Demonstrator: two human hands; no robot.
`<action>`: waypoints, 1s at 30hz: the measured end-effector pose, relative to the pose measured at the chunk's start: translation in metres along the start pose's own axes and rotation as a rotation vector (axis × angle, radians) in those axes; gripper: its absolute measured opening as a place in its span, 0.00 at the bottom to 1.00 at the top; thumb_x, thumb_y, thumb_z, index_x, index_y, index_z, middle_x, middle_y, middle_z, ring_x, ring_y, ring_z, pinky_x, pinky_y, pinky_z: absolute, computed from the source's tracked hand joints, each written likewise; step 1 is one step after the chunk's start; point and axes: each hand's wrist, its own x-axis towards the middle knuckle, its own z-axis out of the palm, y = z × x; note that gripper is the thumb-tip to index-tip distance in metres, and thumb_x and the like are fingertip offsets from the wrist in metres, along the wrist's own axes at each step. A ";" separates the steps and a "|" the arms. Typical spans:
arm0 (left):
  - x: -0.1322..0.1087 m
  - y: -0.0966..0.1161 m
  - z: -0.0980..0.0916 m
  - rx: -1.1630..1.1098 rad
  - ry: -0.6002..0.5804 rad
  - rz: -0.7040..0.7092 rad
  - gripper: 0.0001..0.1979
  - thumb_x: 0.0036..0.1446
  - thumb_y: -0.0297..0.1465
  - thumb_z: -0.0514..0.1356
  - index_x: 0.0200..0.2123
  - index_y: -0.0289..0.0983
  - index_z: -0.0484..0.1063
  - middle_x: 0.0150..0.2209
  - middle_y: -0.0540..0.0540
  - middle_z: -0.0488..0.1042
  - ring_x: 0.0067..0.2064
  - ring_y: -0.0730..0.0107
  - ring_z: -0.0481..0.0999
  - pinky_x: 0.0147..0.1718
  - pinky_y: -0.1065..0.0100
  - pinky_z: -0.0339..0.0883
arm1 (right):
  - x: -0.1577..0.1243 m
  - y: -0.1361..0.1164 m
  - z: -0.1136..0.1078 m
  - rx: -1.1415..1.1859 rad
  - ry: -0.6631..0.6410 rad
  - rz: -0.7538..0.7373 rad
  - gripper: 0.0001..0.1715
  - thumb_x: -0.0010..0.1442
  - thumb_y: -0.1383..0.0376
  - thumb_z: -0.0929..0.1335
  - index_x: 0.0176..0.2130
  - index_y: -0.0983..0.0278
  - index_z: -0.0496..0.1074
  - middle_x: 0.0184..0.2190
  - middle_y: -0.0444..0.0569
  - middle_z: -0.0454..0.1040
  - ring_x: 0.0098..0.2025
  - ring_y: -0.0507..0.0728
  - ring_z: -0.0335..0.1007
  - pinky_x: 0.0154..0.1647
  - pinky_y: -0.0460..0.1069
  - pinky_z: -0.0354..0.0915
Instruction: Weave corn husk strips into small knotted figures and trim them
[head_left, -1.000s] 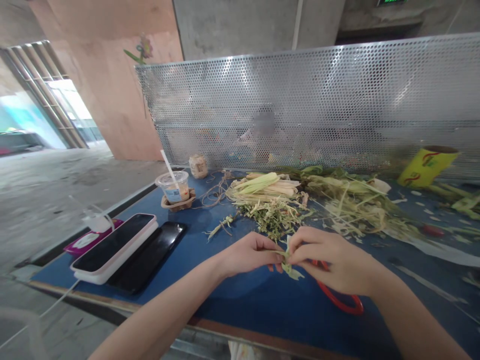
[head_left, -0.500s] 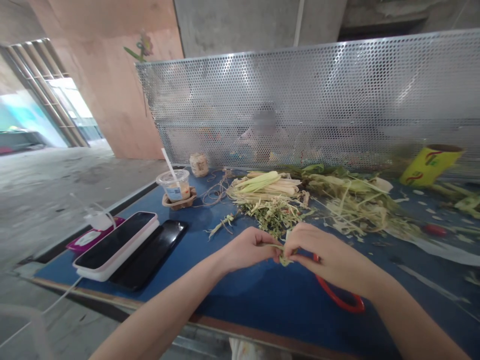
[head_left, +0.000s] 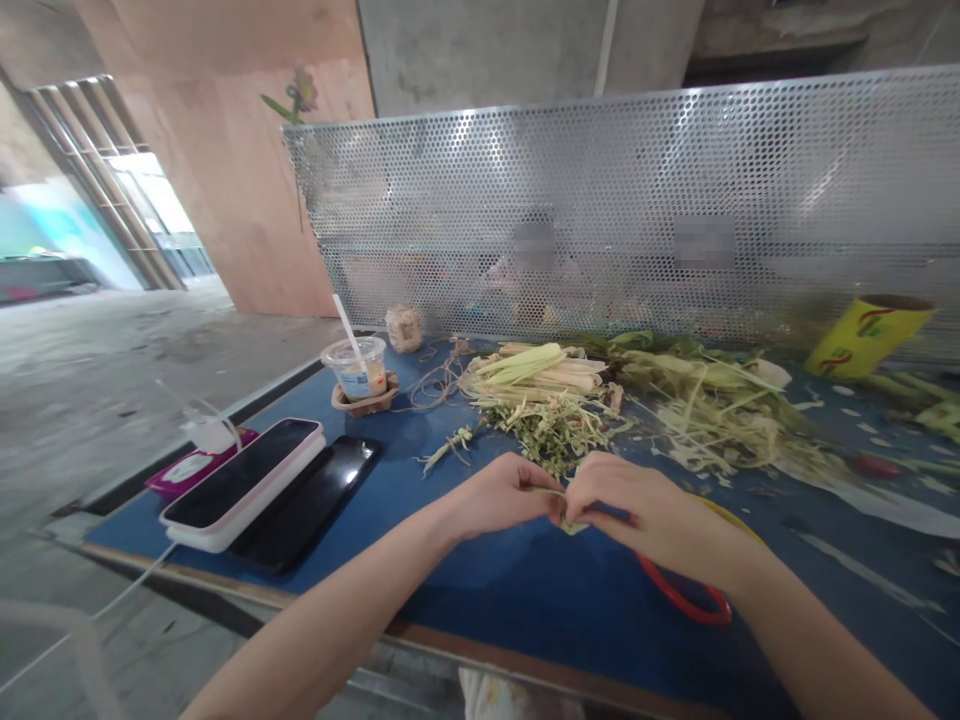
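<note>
Over the blue table, my left hand (head_left: 499, 497) and my right hand (head_left: 641, 510) meet fingertip to fingertip. Both are closed in a pinch on one small pale green plant strip (head_left: 575, 526), much of it hidden by the fingers. Beneath my right hand and wrist lies a red loop (head_left: 690, 602), perhaps a scissors handle, with a yellow curve on its far side. Just beyond my fingers is a heap of knotted green plant pieces (head_left: 559, 430). Behind it lies a stack of pale long strips (head_left: 529, 368), which look like husk. One knotted piece (head_left: 448, 446) lies apart at left.
Two phones (head_left: 244, 475) (head_left: 307, 500) and a purple pack (head_left: 191, 470) lie at left. A lidded cup (head_left: 358, 372) with a straw sits in a carton holder. Loose husks (head_left: 712, 400) and a yellow roll (head_left: 870, 338) are at right. A perforated metal screen (head_left: 600, 180) stands behind.
The view has shifted slightly, so most things appear a little further right. More of the yellow curve shows by my right wrist. Both hands keep their pinch on the strip.
</note>
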 end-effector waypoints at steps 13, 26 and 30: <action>0.003 -0.002 -0.001 -0.113 0.035 -0.101 0.09 0.40 0.28 0.56 0.22 0.30 0.74 0.17 0.52 0.67 0.21 0.79 0.58 0.21 0.74 0.51 | 0.002 0.003 0.012 -0.230 0.007 -0.169 0.12 0.61 0.70 0.58 0.37 0.62 0.69 0.33 0.46 0.71 0.38 0.52 0.63 0.41 0.48 0.61; 0.005 0.000 -0.001 -0.566 -0.017 -0.237 0.10 0.32 0.32 0.65 0.14 0.31 0.69 0.13 0.53 0.66 0.17 0.82 0.61 0.22 0.73 0.53 | -0.002 0.009 0.010 -0.241 0.084 -0.136 0.13 0.62 0.67 0.56 0.38 0.63 0.68 0.38 0.48 0.70 0.40 0.51 0.65 0.41 0.46 0.64; 0.004 0.001 -0.001 -0.581 -0.052 -0.298 0.11 0.29 0.32 0.67 0.14 0.30 0.70 0.12 0.53 0.66 0.16 0.82 0.62 0.22 0.73 0.54 | -0.004 0.008 0.009 -0.392 0.093 -0.290 0.14 0.62 0.69 0.56 0.37 0.65 0.69 0.36 0.49 0.71 0.38 0.52 0.64 0.38 0.47 0.64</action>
